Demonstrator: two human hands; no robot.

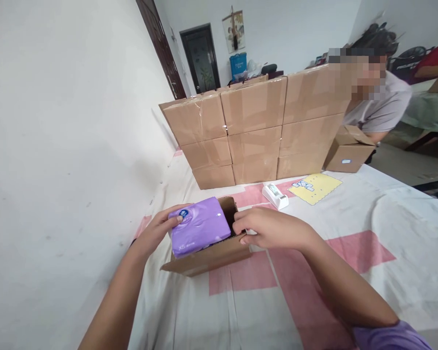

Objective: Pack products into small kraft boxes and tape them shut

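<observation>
A purple plastic-wrapped pack (200, 228), which looks like a tissue pack, lies tilted at the top of an open cardboard box (219, 257). My left hand (164, 224) grips the pack's left end, its thumb on top by the blue label. My right hand (257, 227) is at the box's right end, its fingers curled over the rim and pinching the cardboard edge. Part of the box's dark inside shows between the pack and my right hand. The pack's underside is hidden.
A stack of taped cardboard boxes (255, 131) stands behind. A white tape dispenser (275, 196) and a yellow sheet (316, 188) lie on the cloth (350, 214). At the right, a person (387, 104) leans near another box (345, 153). A white wall (58, 146) borders the left.
</observation>
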